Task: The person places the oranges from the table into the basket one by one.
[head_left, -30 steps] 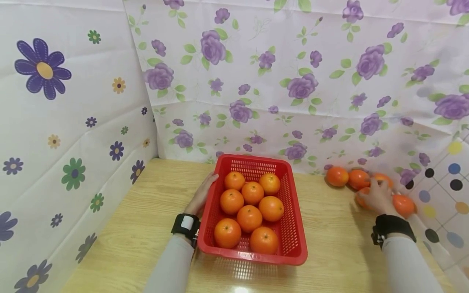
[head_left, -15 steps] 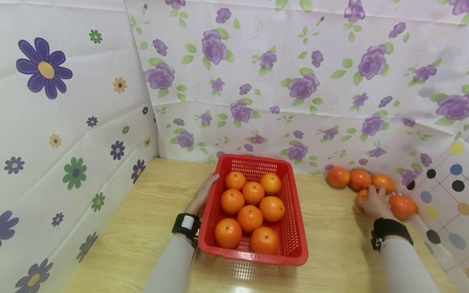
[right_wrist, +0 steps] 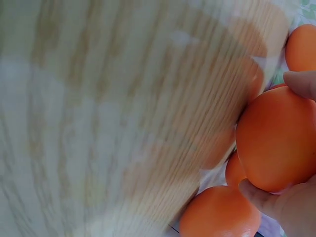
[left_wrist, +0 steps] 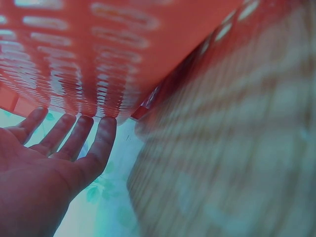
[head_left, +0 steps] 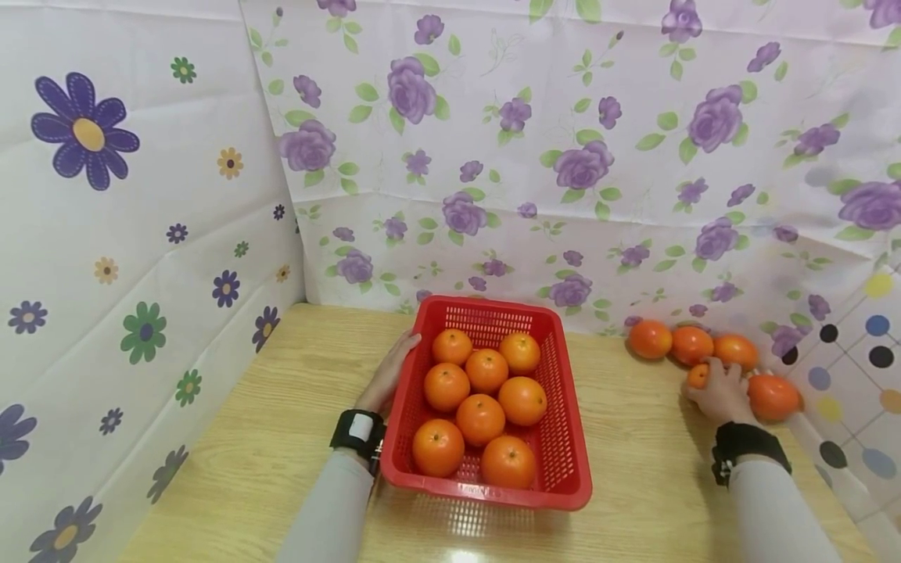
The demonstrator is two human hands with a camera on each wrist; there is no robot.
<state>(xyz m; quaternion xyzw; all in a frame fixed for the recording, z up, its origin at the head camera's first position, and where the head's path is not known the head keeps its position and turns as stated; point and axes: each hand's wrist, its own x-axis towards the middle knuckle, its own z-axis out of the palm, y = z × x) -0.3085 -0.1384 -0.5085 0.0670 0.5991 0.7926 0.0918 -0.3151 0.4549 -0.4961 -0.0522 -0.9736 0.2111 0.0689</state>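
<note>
My left hand (head_left: 387, 379) rests against the left side of the red perforated plastic basket (head_left: 486, 494). In the left wrist view its extended fingers (left_wrist: 98, 143) touch the basket wall (left_wrist: 116, 42). Several oranges (head_left: 480, 420) lie inside the basket. Far to the right, my right hand (head_left: 725, 395) grips an orange (head_left: 698, 376), mostly covered by the hand in the head view. The right wrist view shows thumb and fingers on opposite sides of that orange (right_wrist: 276, 138). More oranges (head_left: 693, 346) lie close around it.
A wood-grain table (head_left: 626, 461) carries everything. Flower-printed sheeting (head_left: 493, 156) rises behind it and on the left, and a dotted sheet (head_left: 852, 375) stands at the right. One orange (head_left: 774, 397) sits just right of my right hand.
My right hand has shifted slightly down and away from the back oranges, settling around the front one. My left hand and the basket look unmoved.
</note>
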